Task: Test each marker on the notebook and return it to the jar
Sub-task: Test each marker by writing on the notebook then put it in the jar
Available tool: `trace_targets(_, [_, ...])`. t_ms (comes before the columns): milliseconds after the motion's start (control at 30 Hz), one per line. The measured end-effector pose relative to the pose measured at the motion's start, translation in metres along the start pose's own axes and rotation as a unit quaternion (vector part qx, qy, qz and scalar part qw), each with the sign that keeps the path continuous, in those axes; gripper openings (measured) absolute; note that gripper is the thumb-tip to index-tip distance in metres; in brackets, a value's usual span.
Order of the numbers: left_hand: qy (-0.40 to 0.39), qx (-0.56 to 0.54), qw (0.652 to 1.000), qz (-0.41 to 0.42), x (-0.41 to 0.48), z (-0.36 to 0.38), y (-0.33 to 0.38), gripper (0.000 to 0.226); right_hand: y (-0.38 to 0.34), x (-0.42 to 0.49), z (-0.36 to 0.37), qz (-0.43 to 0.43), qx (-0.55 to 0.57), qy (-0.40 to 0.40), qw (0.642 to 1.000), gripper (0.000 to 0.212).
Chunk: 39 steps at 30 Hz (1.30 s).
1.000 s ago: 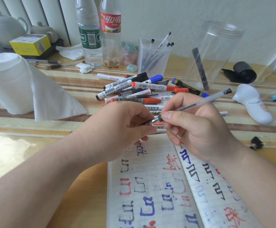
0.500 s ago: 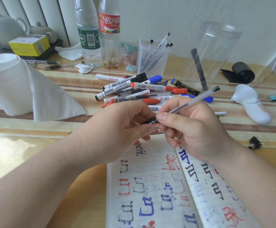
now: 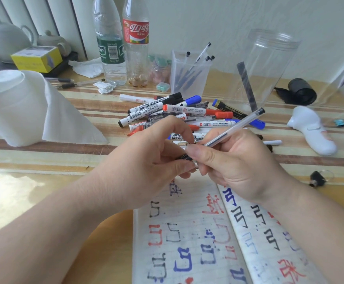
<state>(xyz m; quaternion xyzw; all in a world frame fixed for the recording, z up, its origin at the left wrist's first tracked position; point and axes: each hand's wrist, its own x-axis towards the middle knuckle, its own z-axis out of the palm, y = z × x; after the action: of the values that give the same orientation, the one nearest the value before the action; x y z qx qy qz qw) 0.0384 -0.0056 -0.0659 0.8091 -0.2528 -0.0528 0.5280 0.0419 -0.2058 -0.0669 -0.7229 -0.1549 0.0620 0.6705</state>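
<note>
Tall clear plastic jar (image 3: 269,64) holds one dark stick (image 3: 247,87). Right hand (image 3: 238,167) grips slim clear plastic pen (image 3: 234,127), whose tail points toward the jar; left hand (image 3: 146,167) pinches its tip.

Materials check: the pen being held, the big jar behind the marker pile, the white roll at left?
Pen: clear glossy plastic, likely; the ink tube shows through the barrel, with a dark end plug.
Jar: transparent plastic, probably; see-through wall, moulded ridges near the rim.
Roll: soft matte tissue paper; a loose sheet drapes down its side.

Notebook (image 3: 187,242) before marker pile (image 3: 179,113), jar (image 3: 269,68) behind pile, paper roll (image 3: 17,107) left.
</note>
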Motion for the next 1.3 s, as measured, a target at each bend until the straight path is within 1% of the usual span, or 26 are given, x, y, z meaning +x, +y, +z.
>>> trace_targets(100, [0.002,-0.018,1.0,0.009,-0.002,0.001,0.001,0.026,0.0,0.001,-0.002,0.006,0.006,-0.025,1.0,0.036])
trace_targets(167, [0.012,-0.022,1.0,0.006,0.0,0.002,0.002,0.03,0.0,0.001,-0.001,-0.02,-0.001,-0.019,1.0,0.033])
trace_targets(233, [0.024,-0.013,1.0,0.005,0.002,0.003,0.002,0.034,0.0,0.0,0.001,-0.052,0.004,0.006,0.999,0.02])
trace_targets(300, [0.035,0.013,0.999,0.001,0.004,0.004,0.001,0.038,0.0,0.0,0.001,-0.068,0.032,0.045,0.996,0.008])
trace_targets(400, [0.042,0.064,0.997,-0.003,0.003,0.005,0.001,0.042,-0.002,0.001,-0.005,-0.078,0.109,0.116,0.984,0.008])
trace_targets(467, [0.053,0.071,0.996,-0.005,0.002,0.003,0.0,0.043,-0.004,0.002,-0.008,-0.091,0.127,0.152,0.976,0.01])
trace_targets(500, [0.06,0.066,0.996,-0.004,0.002,0.002,-0.001,0.043,-0.005,0.001,-0.008,-0.097,0.121,0.162,0.974,0.012])
trace_targets(567, [0.079,0.043,0.996,0.0,0.002,0.003,-0.002,0.04,-0.005,0.0,-0.006,-0.106,0.087,0.175,0.975,0.008])
trace_targets(600, [0.09,0.028,0.996,0.001,0.002,0.003,-0.002,0.04,-0.004,-0.001,-0.004,-0.113,0.061,0.177,0.976,0.006])
trace_targets(700, [0.136,-0.009,0.991,0.01,0.003,0.004,-0.001,0.04,-0.007,-0.005,-0.001,-0.138,-0.002,0.175,0.975,0.008])
trace_targets(733, [0.151,-0.005,0.988,0.017,0.002,0.004,-0.001,0.035,-0.009,-0.006,-0.001,-0.148,-0.012,0.179,0.973,0.007])
trace_targets(800, [0.181,0.033,0.983,0.021,0.003,0.003,-0.002,0.019,-0.02,-0.006,-0.006,-0.175,-0.04,0.196,0.964,0.004])
trace_targets(867, [0.199,0.076,0.977,0.016,0.003,0.002,-0.004,0.015,-0.033,-0.001,-0.014,-0.195,-0.067,0.227,0.952,0.004])
trace_targets(933, [0.191,0.096,0.977,0.009,0.003,0.002,-0.004,0.016,-0.048,0.01,-0.022,-0.207,-0.082,0.262,0.939,0.002])
trace_targets(1033, [0.146,0.109,0.983,-0.013,0.001,0.003,-0.002,0.019,-0.068,0.042,-0.029,-0.207,-0.119,0.296,0.925,0.002])
trace_targets(1167, [0.13,0.111,0.985,-0.036,0.003,0.001,-0.003,0.019,-0.08,0.098,-0.032,-0.166,-0.16,0.317,0.92,0.017])
trace_targets(1300, [0.124,0.118,0.984,-0.054,0.003,0.0,-0.003,0.018,-0.075,0.144,-0.035,-0.106,-0.174,0.342,0.917,0.019])
